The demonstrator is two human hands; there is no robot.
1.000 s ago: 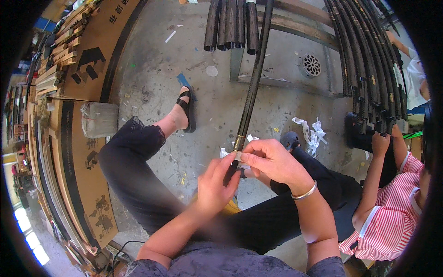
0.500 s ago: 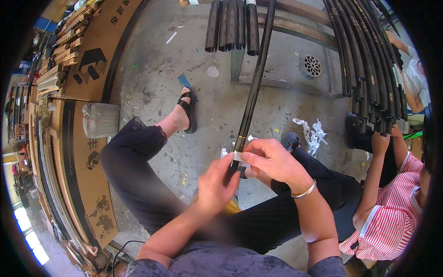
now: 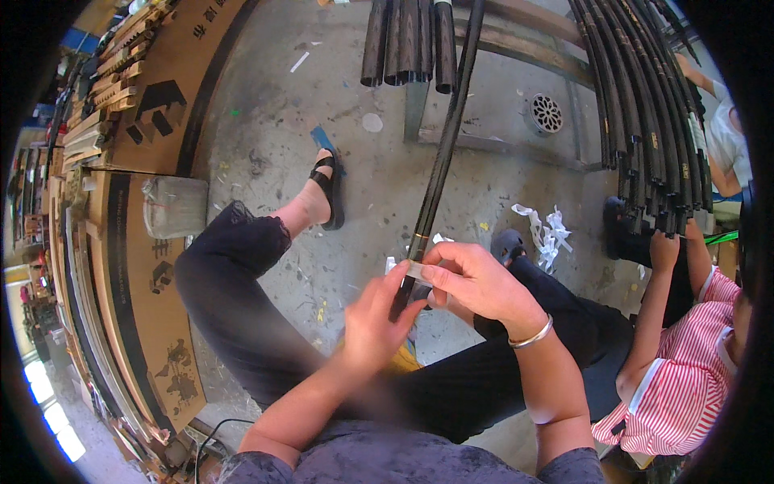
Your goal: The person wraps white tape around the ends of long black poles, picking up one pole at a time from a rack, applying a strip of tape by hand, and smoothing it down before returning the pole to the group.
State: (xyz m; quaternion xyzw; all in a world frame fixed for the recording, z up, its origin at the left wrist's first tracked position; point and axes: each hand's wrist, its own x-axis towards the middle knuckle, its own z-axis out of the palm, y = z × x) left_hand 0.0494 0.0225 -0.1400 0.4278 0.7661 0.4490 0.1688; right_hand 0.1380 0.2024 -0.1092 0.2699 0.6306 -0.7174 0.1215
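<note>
Hands [image 3: 476, 282] unmoved since before, fingers clamped — clear strip [image 3: 418, 270], dark rod [image 3: 439, 173].

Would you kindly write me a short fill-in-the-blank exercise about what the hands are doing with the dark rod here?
1. The left hand grips a long black ____.
2. The right hand pinches a strip of clear ____ against the rod.
3. The right wrist wears a silver ____.
4. The sandal is coloured ____.

Missing words: rod; tape; bangle; black

Flat brown printed cartons [image 3: 153, 113] at left; pale wrapped block [image 3: 173, 206] atop them.
</note>
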